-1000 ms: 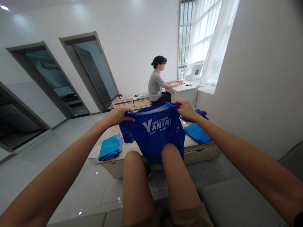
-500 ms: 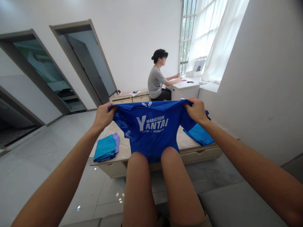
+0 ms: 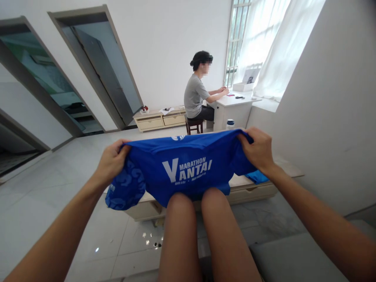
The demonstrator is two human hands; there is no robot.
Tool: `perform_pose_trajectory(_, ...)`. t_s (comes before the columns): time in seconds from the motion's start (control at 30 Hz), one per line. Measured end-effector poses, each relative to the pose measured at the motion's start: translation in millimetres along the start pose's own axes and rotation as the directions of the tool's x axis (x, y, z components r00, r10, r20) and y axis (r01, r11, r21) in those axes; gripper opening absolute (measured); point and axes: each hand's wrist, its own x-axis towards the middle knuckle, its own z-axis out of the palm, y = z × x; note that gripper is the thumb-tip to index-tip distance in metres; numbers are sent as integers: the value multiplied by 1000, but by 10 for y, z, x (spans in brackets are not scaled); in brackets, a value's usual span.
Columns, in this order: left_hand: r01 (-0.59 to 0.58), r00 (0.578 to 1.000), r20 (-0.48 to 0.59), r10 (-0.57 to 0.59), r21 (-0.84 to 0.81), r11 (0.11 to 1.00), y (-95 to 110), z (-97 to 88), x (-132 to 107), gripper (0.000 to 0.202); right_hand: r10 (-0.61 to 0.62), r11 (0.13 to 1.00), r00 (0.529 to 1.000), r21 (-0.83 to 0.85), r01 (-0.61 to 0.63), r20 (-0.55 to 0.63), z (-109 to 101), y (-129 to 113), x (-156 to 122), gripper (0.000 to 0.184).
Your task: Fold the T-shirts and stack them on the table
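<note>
A blue T-shirt (image 3: 188, 152) with white "MARATHON YANTAI" lettering is stretched wide in front of my knees. My left hand (image 3: 114, 158) pinches it at one shoulder, and the patterned sleeve hangs below that hand. At the other shoulder my right hand (image 3: 258, 147) grips the fabric with closed fingers. The lower part of the shirt drops behind my knees and is partly hidden. Under the right side of the shirt a lighter blue folded cloth (image 3: 257, 177) lies on the low wooden table (image 3: 289, 170).
A white bottle with a blue cap (image 3: 230, 124) stands beyond the shirt. Farther back, a person in a grey shirt (image 3: 194, 96) sits on a stool at a white desk (image 3: 235, 111). A low drawer cabinet (image 3: 152, 124) runs along the back wall.
My hands have moved farther apart and slightly lower, pulling the shirt wider. The left sleeve now hangs out and covers the teal and purple folded cloths. The view has shifted a little.
</note>
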Motion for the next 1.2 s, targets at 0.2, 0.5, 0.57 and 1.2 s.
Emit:
perform_pose_trajectory(0.2, -26, 988, -145, 55, 196, 980, -191, 274, -285, 36, 192, 981, 980, -35, -190, 52, 168, 184, -572, 36)
perform_pose_trajectory(0.5, -40, 993, -89, 77, 360, 932, -1006, 949, -1121, 36, 243, 960, 962, -175, -220, 125, 534, 633, -1689, 38)
perform_pose_trajectory(0.57, -36, 994, -87, 73, 375, 926, -1247, 1067, -1136, 36, 216, 965, 966, -185, -188, 143, 672, 762, -1846, 36)
perform_pose_trajectory(1.2, -124, 897, 430, -98, 459, 880, -2268, 2883, -1098, 61, 83, 993, 669, -115, 3, 739, 2465, 860, -2396, 58)
